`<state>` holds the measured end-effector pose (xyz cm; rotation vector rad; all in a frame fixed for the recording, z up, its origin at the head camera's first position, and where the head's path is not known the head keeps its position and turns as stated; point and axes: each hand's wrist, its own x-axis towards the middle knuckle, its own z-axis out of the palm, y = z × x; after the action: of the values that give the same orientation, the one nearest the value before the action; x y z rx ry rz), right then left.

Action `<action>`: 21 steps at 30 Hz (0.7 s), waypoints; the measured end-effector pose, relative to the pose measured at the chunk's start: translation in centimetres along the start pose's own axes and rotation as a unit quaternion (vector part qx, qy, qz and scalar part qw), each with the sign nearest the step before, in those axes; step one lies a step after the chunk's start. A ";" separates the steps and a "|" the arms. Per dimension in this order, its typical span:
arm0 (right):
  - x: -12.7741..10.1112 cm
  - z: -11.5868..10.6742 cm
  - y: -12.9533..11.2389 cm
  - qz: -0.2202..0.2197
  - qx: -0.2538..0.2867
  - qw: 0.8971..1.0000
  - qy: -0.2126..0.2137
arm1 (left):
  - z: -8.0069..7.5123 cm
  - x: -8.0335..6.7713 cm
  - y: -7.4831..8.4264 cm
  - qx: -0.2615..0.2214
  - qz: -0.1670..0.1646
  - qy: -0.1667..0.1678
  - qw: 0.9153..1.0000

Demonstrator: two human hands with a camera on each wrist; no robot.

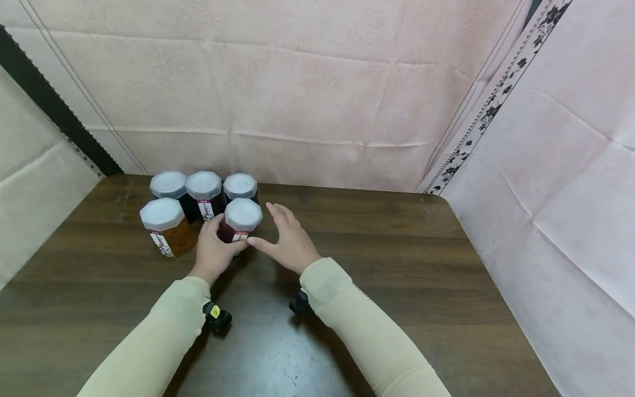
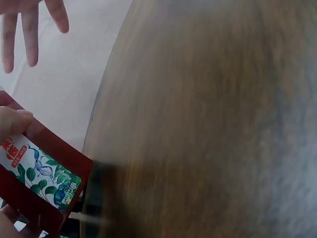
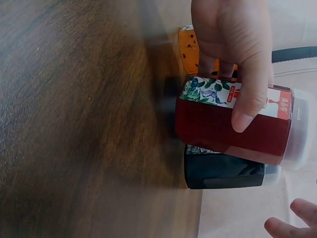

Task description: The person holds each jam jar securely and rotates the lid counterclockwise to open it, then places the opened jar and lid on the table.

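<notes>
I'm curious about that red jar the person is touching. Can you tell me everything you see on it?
The red jar stands upright on the dark wooden table, at the front right of a cluster of five jars. It looks like clear plastic filled with dark red contents, topped by a whitish many-sided lid. A label shows green leaves, white ground and a red patch. The left hand grips its side, thumb across the label. The right hand is open beside it; contact cannot be told. A dark jar stands right behind it.
</notes>
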<state>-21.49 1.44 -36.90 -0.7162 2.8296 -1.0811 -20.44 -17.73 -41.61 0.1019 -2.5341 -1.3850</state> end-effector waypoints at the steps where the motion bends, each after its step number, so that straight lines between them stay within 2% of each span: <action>1: 0.0 0.0 0.0 0.000 -0.001 1.000 0.002 | 0.0 -0.1 0.1 -0.001 0.005 0.000 1.000; 8: -0.1 -0.2 -0.2 0.000 -0.007 1.000 0.011 | 0.4 -0.7 0.7 -0.003 0.032 -0.006 0.999; 21: -0.8 -1.5 -0.4 -0.006 -0.018 0.999 0.026 | 1.0 -1.7 2.1 0.014 0.045 -0.003 0.999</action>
<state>-20.87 2.42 -35.64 -0.7184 2.9003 -1.0683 -18.95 -15.45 -40.72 -0.0097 -2.5299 -1.3183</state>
